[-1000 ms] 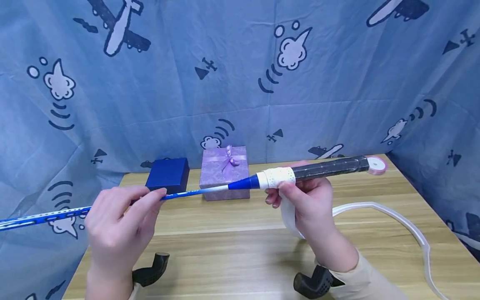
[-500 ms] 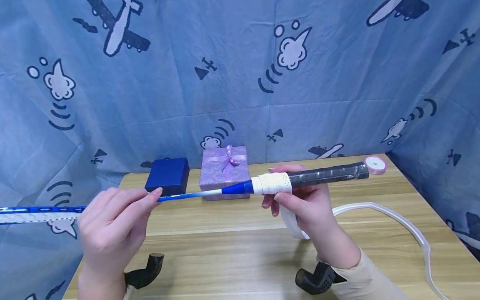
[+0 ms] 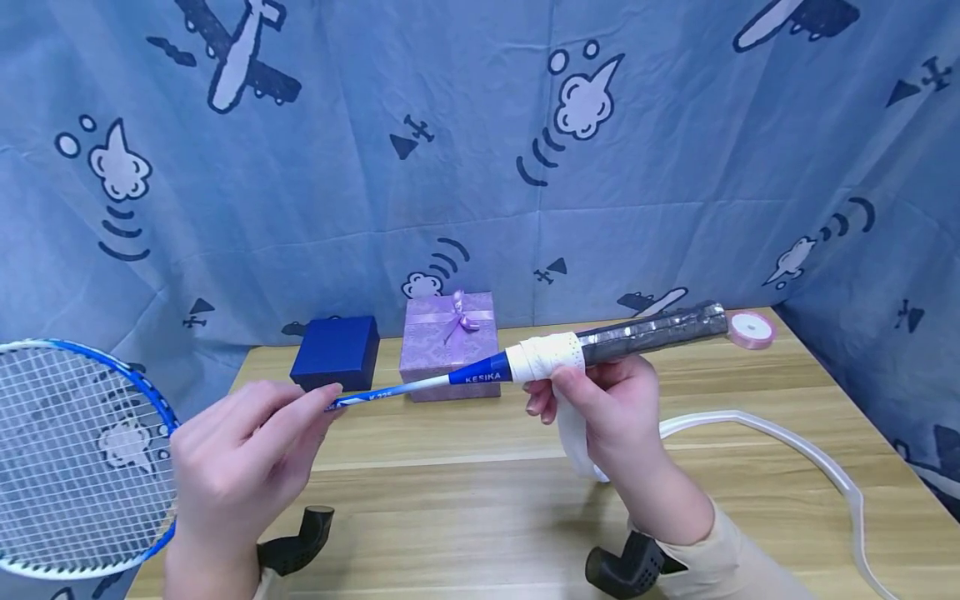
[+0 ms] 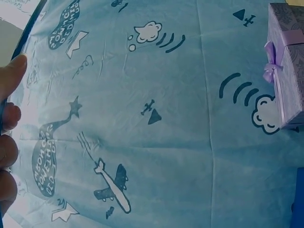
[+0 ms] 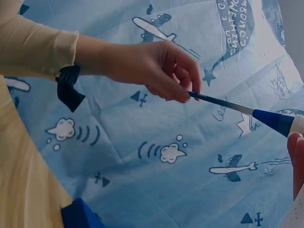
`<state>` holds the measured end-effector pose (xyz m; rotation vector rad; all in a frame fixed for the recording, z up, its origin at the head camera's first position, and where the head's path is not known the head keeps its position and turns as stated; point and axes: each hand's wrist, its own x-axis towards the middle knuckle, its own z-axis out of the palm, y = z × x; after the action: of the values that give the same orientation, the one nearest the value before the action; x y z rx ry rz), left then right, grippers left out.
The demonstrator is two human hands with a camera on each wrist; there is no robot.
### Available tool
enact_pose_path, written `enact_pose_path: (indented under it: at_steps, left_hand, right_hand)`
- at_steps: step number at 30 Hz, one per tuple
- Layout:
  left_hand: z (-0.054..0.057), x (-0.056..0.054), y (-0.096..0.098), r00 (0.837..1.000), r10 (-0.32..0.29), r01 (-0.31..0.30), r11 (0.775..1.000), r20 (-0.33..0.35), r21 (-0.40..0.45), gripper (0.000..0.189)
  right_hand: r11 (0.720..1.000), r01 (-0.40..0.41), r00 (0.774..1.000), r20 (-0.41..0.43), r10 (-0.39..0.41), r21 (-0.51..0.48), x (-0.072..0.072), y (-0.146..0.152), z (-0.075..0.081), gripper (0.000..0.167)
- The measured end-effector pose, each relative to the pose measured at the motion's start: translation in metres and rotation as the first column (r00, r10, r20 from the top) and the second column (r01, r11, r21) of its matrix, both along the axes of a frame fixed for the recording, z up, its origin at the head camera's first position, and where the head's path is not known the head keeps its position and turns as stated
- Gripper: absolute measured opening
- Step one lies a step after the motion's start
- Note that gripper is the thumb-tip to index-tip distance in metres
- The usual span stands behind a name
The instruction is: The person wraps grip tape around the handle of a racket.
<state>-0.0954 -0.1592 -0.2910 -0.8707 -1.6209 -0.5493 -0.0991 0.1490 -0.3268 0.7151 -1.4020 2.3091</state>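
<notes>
A blue and white badminton racket (image 3: 405, 388) is held in the air across the head view, its strung head at the far left. My left hand (image 3: 247, 458) pinches the shaft between thumb and fingers; the right wrist view shows this left hand (image 5: 156, 69) on the shaft too. My right hand (image 3: 618, 404) grips the handle, thumb pressing on white perforated grip tape (image 3: 546, 357) wrapped round the part beside the blue cone. Beyond the wrap the dark handle (image 3: 652, 333) is bare. The tape's loose length (image 3: 795, 446) hangs from the right hand and curves over the table.
A dark blue box (image 3: 336, 350) and a purple gift box (image 3: 450, 346) with a bow stand at the back of the wooden table (image 3: 465, 517). A pink ribbon spool (image 3: 751, 330) lies at the back right. A blue patterned curtain (image 3: 480, 167) hangs behind.
The racket has turned about its long axis, so its strings now face the camera and lettering shows on the cone. The handle end has risen slightly. Both hands stay on the racket.
</notes>
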Motion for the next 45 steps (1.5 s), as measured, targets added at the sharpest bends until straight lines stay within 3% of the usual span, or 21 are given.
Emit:
enact_pose_path:
  at_steps: [4,10,20,25,29,35,38,45]
  left_hand:
    - [0.002,0.001,0.000,1.000,-0.013,0.014,1.000,-0.018,0.011,0.023]
    - [0.002,0.002,-0.005,0.999,-0.007,0.009,0.999,0.039,-0.047,0.026]
    - [0.003,0.001,-0.002,0.998,-0.012,0.016,0.998,0.061,-0.062,0.027]
    - [0.003,0.001,0.003,1.000,-0.001,0.001,1.000,0.013,-0.021,0.025]
    - [0.002,-0.001,0.003,0.998,-0.032,0.034,0.999,-0.045,0.041,0.024]
    - [0.001,-0.002,-0.004,0.998,-0.064,0.064,0.998,0.021,0.009,0.026]
    - [0.002,-0.001,-0.005,0.998,-0.057,0.057,0.998,0.036,-0.007,0.026]
    - [0.006,0.004,-0.004,0.997,0.037,-0.033,0.998,0.072,-0.049,0.034]
  right_hand:
    - [0.999,-0.036,0.998,-0.053,0.038,0.027,-0.002,0.001,0.001,0.010]
    - [0.990,-0.129,0.982,-0.132,0.136,0.056,-0.003,0.005,0.003,0.033]
    - [0.997,-0.078,0.986,-0.148,0.074,-0.020,-0.002,0.002,0.000,0.022]
    - [0.995,-0.089,0.989,-0.123,0.084,-0.037,-0.001,0.002,0.001,0.014]
    - [0.988,-0.157,0.980,-0.121,0.155,-0.003,-0.002,0.003,0.002,0.021]
    - [0.955,-0.294,0.942,-0.161,0.296,0.033,-0.007,0.005,0.001,0.044]
    - [0.959,-0.281,0.943,-0.176,0.283,0.032,-0.007,0.006,0.002,0.040]
    - [0.994,-0.105,0.992,-0.067,0.107,0.025,-0.004,0.004,0.003,0.021]
